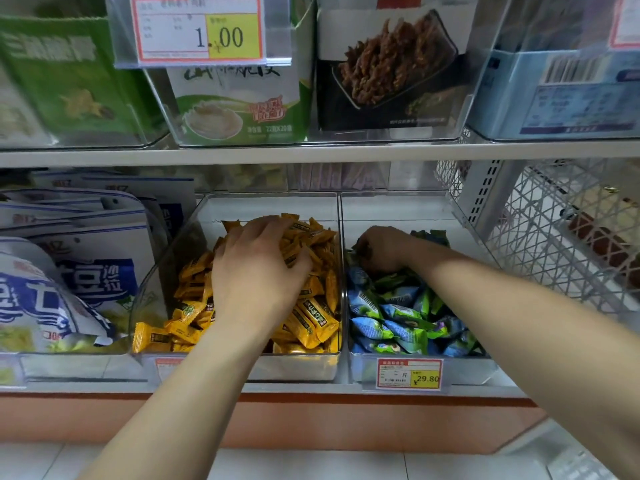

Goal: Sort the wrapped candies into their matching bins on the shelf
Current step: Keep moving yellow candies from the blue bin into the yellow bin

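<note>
Seemingly mid-rummage in the head view, the left hand lies palm down on the heap of yellow, crinkly foil-wrapped candies that fills the middle clear plastic bin. Its fingers are spread and bent over the top of the pile, and the thumb presses in from the right, so a bunch of wrappers sits clutched between thumb and fingers. The candies are small flat rectangular packets with crimped ends and dark printed labels, lying at all angles. Just beside it, the right-hand clear plastic bin holds glossy blue and green pillow-shaped wrapped candies. The right hand is at the back of that pile, knuckles up and fingers curled downward among the wrappers. Its fingertips are hidden, so whether it holds a candy cannot be told. A red-bordered white price tag with a yellow corner is fixed to this bin's front. Soft blue-and-white plastic snack bags lean to the left, and a white wire mesh basket stands to the right.
</note>
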A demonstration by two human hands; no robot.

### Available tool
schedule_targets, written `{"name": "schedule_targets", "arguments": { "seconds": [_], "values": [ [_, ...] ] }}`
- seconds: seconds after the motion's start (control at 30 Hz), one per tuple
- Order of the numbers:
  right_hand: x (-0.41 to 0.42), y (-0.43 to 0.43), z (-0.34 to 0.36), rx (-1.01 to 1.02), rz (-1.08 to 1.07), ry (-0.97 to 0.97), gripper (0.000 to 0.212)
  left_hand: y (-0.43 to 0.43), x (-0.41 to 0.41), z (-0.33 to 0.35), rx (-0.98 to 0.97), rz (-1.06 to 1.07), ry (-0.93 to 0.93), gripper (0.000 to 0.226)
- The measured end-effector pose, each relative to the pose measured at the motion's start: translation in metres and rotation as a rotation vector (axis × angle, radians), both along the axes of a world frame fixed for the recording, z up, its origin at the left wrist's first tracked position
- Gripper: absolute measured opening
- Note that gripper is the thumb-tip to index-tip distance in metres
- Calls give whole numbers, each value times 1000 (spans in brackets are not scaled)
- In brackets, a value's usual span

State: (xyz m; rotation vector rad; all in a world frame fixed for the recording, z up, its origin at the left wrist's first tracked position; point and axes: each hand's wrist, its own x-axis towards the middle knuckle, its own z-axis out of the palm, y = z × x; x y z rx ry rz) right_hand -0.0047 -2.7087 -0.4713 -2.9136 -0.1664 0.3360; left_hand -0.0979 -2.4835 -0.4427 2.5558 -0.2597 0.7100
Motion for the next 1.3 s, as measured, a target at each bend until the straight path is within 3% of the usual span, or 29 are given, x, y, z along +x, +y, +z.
{"name": "schedule_targets", "arguments": {
  "seconds": [0.1, 0.2, 0.33, 0.43, 0.47, 0.5, 0.6, 0.63, 0.7, 0.8, 0.87, 0.93, 1.1, 1.2, 1.3],
  "values": [
    [-8, -3, 9, 139, -50, -115, 26, -2, -2, 2, -22, -25, -4, 45],
    [-31, -9, 27, 356, -116, -244, 34, -5, -5, 4, -61, -75, -18, 42],
    [-81, 0, 50, 987, -229, -281, 38, -18, -12, 8, -226, -267, 55, 49],
    [-110, 6, 57, 1456, -157, -110, 37, -34, -20, 12, -355, -446, 53, 40],
    [-116, 5, 58, 1510, -147, -68, 30, -36, -22, 13, -378, -453, 18, 33],
    [-121, 3, 59, 1444, -146, -97, 23, -35, -22, 13, -396, -432, -5, 27],
    [-124, -29, 57, 846, -215, -453, 13, -17, -14, 16, -334, -234, 1, 21],
    [-126, -42, 55, 737, -246, -525, 13, -6, -9, 17, -260, -147, 11, 22],
    [-128, -71, 47, 607, -294, -573, 12, 11, 0, 19, -93, -1, 102, 33],
    [-125, -104, 24, 416, -339, -481, 38, 4, 2, 28, 37, 75, 187, 52],
    [-122, -114, 13, 531, -409, -386, 50, -30, 0, 33, 64, -45, 63, 44],
    [-122, -121, 6, 677, -436, -321, 51, -79, 5, 35, 114, -256, 89, 41],
    [-128, -133, -5, 727, -329, -318, 43, -180, 54, 11, 169, -566, 535, 41],
    [-128, -132, -9, 767, -320, -339, 44, -206, 79, -13, 147, -724, 724, 40],
    [-126, -134, -10, 749, -315, -324, 49, -212, 95, -34, 308, -777, 822, 26]
  ]
}}
